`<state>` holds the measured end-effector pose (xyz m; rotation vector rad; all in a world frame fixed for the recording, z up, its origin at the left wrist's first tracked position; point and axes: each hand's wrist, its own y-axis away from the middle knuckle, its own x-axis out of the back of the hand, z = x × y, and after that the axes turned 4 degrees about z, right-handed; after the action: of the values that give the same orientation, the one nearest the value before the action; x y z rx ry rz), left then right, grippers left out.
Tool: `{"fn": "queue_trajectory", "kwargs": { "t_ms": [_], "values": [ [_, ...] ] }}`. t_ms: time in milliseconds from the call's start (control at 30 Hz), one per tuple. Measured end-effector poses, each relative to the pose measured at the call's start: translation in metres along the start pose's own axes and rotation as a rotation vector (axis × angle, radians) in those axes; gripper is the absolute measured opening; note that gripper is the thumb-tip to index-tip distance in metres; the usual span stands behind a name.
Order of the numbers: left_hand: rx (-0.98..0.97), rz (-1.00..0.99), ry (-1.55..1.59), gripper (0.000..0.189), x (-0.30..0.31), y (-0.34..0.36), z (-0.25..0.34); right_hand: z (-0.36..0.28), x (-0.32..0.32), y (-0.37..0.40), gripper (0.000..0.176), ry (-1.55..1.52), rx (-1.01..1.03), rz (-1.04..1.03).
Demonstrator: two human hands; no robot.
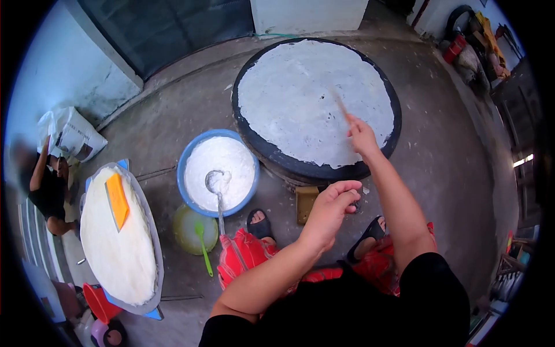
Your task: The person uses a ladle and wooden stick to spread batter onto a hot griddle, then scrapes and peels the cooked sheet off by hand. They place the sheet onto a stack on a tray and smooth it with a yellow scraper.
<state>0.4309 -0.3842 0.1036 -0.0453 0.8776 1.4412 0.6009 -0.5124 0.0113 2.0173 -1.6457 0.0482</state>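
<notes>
In the head view, my right hand grips a thin wooden stick, blurred at its far end, over the large round griddle. A thin white sheet of batter with small holes and dark specks covers most of the griddle, leaving a black rim. My left hand is raised in front of the griddle's near edge, its fingers curled in. Dark specks show beside those fingertips; I cannot tell whether the hand holds anything.
Left of the griddle, a blue basin holds white batter and a metal ladle. A green spatula rests in a smaller bowl. Further left, an orange-yellow scraper lies on stacked white sheets. Another person sits at far left.
</notes>
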Motion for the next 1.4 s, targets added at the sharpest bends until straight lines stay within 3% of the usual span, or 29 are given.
{"fn": "queue_trajectory", "kwargs": {
  "t_ms": [67,133,200,233,300,533,900,967,1000,1067,1200,1300,1400],
  "values": [
    [-0.003,0.005,0.0,0.028,0.0,0.001,0.0,0.02,-0.003,0.001,0.034,0.487,0.32,0.297],
    [-0.009,0.006,0.009,0.028,0.001,-0.001,0.0,0.002,-0.01,0.033,0.033,0.247,0.205,-0.219],
    [-0.001,0.008,0.015,0.028,0.001,-0.001,0.0,-0.007,-0.011,0.051,0.033,-0.062,0.028,-0.305],
    [0.005,0.012,0.022,0.028,0.001,-0.001,0.001,-0.002,-0.007,0.047,0.033,-0.064,0.027,-0.3],
    [0.004,0.006,0.023,0.028,0.001,0.0,0.002,0.013,0.011,0.031,0.036,-0.36,-0.011,-0.054],
    [0.008,0.028,0.028,0.028,0.001,0.006,0.007,0.028,0.049,0.039,0.035,-0.416,-0.041,0.179],
    [0.031,-0.006,0.029,0.027,-0.002,0.004,0.002,0.05,0.038,0.033,0.037,-0.368,-0.108,0.128],
    [0.028,-0.01,0.031,0.027,-0.002,0.003,0.002,0.044,0.039,0.027,0.039,-0.092,-0.091,0.197],
    [0.029,-0.013,0.027,0.027,-0.002,0.003,0.002,0.048,0.039,0.026,0.039,-0.092,-0.09,0.198],
    [0.032,-0.014,0.021,0.027,-0.002,0.003,0.001,0.06,0.035,0.025,0.04,0.945,0.373,0.479],
    [0.045,-0.008,0.028,0.028,-0.003,0.003,0.001,0.048,0.019,0.035,0.042,0.908,0.252,0.476],
    [0.051,-0.01,0.02,0.028,-0.006,0.005,0.002,0.051,0.02,0.042,0.046,0.77,0.337,0.372],
    [0.047,-0.02,0.009,0.028,-0.005,0.003,0.0,0.047,0.043,0.057,0.04,-0.544,-0.231,-0.184]
  ]
}}
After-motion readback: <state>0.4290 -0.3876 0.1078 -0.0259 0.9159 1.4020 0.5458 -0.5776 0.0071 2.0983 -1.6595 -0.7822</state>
